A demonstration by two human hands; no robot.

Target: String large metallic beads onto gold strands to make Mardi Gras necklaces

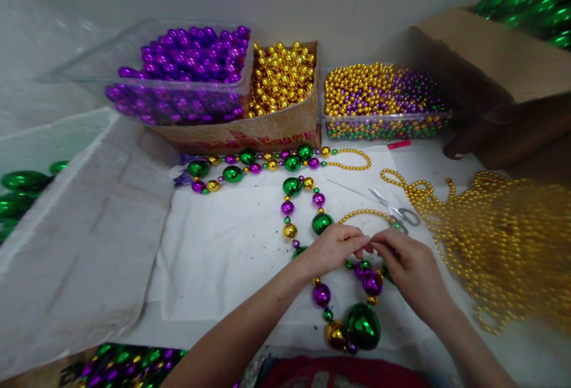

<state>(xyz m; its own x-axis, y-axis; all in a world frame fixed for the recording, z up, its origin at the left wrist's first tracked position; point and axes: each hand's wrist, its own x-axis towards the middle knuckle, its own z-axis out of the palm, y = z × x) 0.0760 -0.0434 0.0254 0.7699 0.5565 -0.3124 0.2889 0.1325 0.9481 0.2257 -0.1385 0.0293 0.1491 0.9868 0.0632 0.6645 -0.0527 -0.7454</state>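
Observation:
My left hand [341, 247] and my right hand [404, 260] meet fingertip to fingertip over a beaded necklace [321, 295] of purple, gold and green balls. Both hands are closed in a pinch; whatever lies between the fingers is too small to make out, perhaps the string. Below the hands, the largest green ball [363, 327] hangs near the front edge. A strand of small gold beads [363, 213] curves behind the fingers. Part of the necklace is hidden under my hands. Scissors [404, 214] lie just beyond my right hand, with a long thin needle [350, 188] beside them.
Another necklace [232, 174] lies farther back. Behind it stand a tub of purple balls [196, 55], a carton of gold balls [283, 75] and a tub of small mixed beads [379, 93]. Gold bead strands [504, 251] heap at right, near a brown box [495, 49]. A white cloth-covered box [89, 227] stands left.

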